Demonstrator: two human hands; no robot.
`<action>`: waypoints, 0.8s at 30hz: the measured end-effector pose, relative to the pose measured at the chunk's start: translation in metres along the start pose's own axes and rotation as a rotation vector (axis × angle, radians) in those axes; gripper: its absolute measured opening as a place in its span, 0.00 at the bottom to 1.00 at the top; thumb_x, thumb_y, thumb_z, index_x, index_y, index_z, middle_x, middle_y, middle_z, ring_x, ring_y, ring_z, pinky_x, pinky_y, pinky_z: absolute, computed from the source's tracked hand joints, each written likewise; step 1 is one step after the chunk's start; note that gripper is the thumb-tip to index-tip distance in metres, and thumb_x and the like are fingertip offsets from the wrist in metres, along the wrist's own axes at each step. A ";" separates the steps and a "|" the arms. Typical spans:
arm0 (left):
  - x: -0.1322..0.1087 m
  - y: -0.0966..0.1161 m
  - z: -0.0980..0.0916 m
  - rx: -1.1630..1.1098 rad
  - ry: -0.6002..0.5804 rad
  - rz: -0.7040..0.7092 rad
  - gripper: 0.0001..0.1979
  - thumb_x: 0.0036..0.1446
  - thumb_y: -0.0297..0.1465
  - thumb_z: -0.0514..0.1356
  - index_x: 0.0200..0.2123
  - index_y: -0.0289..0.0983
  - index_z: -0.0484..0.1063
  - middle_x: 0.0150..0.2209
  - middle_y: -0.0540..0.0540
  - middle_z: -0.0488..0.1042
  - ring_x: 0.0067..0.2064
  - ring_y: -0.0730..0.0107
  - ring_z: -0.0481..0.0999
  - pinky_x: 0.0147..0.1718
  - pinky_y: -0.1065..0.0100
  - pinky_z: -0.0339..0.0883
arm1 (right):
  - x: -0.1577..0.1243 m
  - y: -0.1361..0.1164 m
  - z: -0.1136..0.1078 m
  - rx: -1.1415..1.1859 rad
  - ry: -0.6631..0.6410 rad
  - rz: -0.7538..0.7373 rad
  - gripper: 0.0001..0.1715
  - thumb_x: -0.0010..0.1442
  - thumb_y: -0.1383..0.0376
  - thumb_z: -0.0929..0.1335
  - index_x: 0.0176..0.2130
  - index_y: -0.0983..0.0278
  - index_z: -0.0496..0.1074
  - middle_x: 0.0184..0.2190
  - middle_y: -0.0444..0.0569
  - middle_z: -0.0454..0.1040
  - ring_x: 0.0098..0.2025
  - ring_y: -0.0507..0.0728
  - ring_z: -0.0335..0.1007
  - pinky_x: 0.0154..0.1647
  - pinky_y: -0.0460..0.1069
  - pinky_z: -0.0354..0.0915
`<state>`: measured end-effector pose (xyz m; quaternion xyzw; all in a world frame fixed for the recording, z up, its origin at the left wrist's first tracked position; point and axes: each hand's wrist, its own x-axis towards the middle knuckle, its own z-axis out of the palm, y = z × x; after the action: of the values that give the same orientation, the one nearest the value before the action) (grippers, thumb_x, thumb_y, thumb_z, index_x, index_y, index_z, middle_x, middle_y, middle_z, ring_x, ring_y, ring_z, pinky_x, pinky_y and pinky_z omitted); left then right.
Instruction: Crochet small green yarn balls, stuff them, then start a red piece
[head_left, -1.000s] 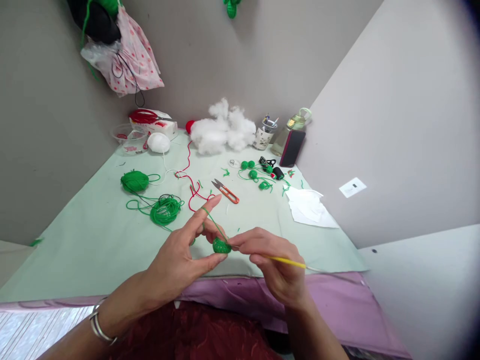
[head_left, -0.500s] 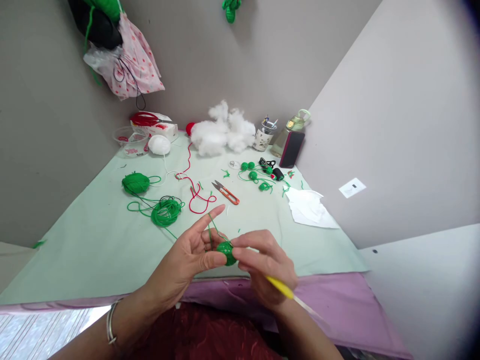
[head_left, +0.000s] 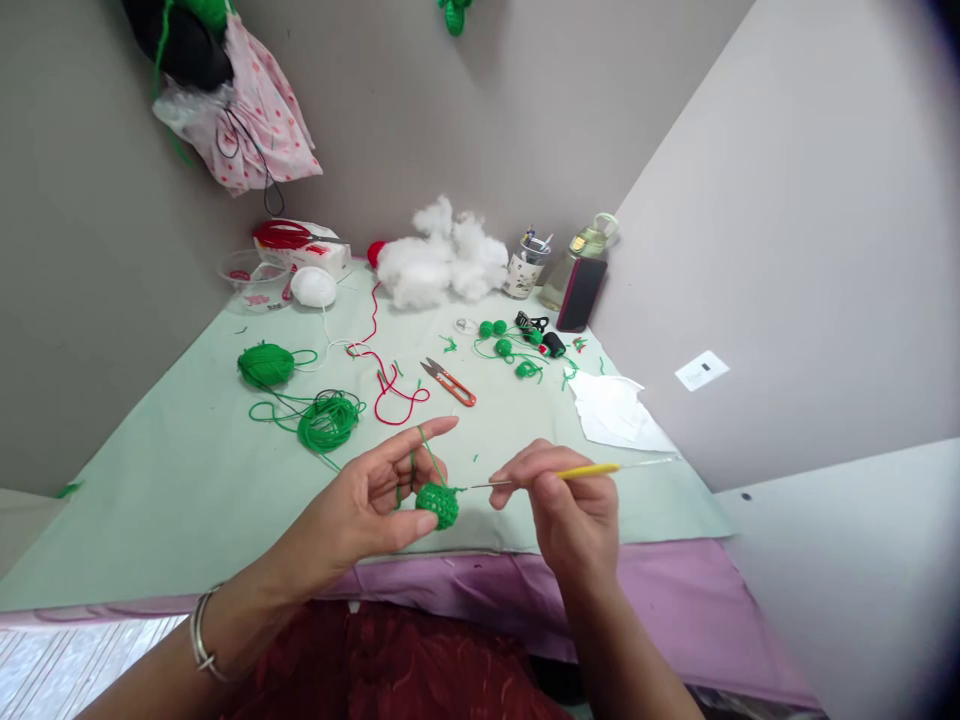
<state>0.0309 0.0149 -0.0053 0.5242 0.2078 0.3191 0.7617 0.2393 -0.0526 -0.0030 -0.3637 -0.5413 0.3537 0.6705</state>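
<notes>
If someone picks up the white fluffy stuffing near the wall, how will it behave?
The white stuffing looks airy and wispy, so probably very light and squashy. Loose tufts suggest bits may pull away. Shapeless, it should hardly roll.

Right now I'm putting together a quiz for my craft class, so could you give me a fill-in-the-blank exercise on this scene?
1. The left hand pinches a small crocheted ball of ____ yarn.
2. The right hand holds a hook with a ____ handle.
3. The fluffy stuffing on the table is ____.

Missing words: green, yellow, white.
</notes>
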 end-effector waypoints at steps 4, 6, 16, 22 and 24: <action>0.000 -0.001 -0.002 -0.016 -0.023 -0.022 0.33 0.56 0.33 0.70 0.65 0.50 0.69 0.40 0.50 0.71 0.43 0.68 0.70 0.48 0.64 0.64 | 0.004 0.001 0.000 0.213 0.005 0.176 0.09 0.66 0.59 0.72 0.37 0.59 0.83 0.30 0.46 0.81 0.27 0.51 0.77 0.30 0.47 0.73; 0.000 -0.002 -0.003 0.004 -0.028 -0.025 0.33 0.57 0.33 0.70 0.65 0.51 0.68 0.41 0.49 0.72 0.44 0.67 0.70 0.50 0.63 0.63 | 0.003 0.003 0.002 0.284 -0.001 0.241 0.10 0.65 0.58 0.73 0.36 0.60 0.82 0.29 0.45 0.81 0.27 0.50 0.77 0.30 0.46 0.72; -0.002 -0.004 0.003 0.121 0.026 -0.065 0.34 0.57 0.34 0.70 0.65 0.55 0.67 0.45 0.50 0.71 0.51 0.63 0.70 0.57 0.58 0.59 | -0.007 0.010 0.016 -0.033 -0.004 0.050 0.10 0.69 0.62 0.69 0.43 0.57 0.83 0.34 0.49 0.79 0.34 0.55 0.75 0.38 0.51 0.73; -0.003 -0.006 0.000 0.022 0.067 -0.071 0.27 0.58 0.35 0.69 0.61 0.50 0.72 0.45 0.48 0.72 0.48 0.63 0.70 0.50 0.63 0.64 | -0.004 0.010 0.017 -0.010 0.098 0.071 0.11 0.70 0.63 0.68 0.41 0.59 0.83 0.36 0.48 0.78 0.32 0.53 0.76 0.35 0.50 0.73; -0.004 -0.007 -0.002 0.008 0.078 -0.078 0.26 0.59 0.35 0.68 0.60 0.49 0.73 0.46 0.48 0.72 0.47 0.64 0.70 0.48 0.64 0.64 | -0.002 0.008 0.015 0.021 0.158 0.072 0.12 0.70 0.62 0.68 0.39 0.60 0.82 0.35 0.47 0.78 0.30 0.52 0.75 0.32 0.48 0.73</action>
<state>0.0290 0.0117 -0.0122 0.5058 0.2588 0.3088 0.7628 0.2234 -0.0490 -0.0088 -0.4026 -0.4693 0.3537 0.7018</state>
